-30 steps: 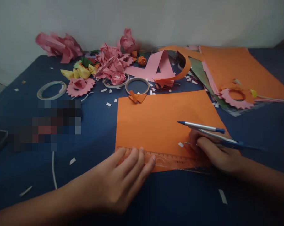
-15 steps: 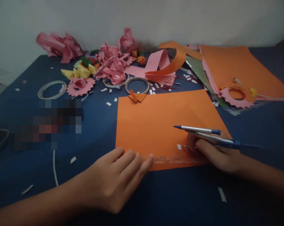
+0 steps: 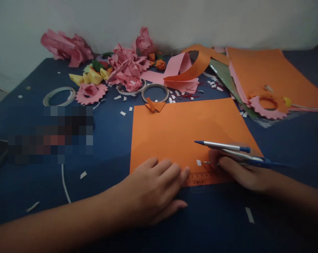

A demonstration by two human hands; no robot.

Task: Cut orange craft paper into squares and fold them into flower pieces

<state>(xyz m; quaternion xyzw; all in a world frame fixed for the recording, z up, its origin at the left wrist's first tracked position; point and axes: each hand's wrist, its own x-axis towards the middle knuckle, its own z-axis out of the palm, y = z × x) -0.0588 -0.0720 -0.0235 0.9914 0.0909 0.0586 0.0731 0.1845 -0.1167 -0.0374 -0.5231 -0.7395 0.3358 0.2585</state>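
On the blue table lies an orange paper sheet (image 3: 172, 133). A clear ruler (image 3: 201, 177) rests along its near edge, its lower side reaching past the paper. My left hand (image 3: 159, 189) spans the ruler, fingers on it from above and thumb on the near side; the part under my palm is hidden. My right hand (image 3: 243, 174) is closed around a drawing compass (image 3: 254, 161), its needle pointing left above the sheet. A silver and blue pencil (image 3: 222, 145) sits with the compass. Close to the needle is a white paper scrap (image 3: 198, 162).
A folded orange paper piece (image 3: 155, 105) lies at the sheet's far edge. Behind are tape rolls (image 3: 155, 93), crumpled pink paper (image 3: 127, 68) and curled orange strips (image 3: 190, 75). Stacked orange sheets (image 3: 272, 70) lie back right. A blurred patch (image 3: 50, 135) covers the left side.
My left hand has moved right along the sheet's near edge, its thumb now showing. The ruler has shifted and shows less length. My right hand keeps its hold on the compass, almost unmoved.
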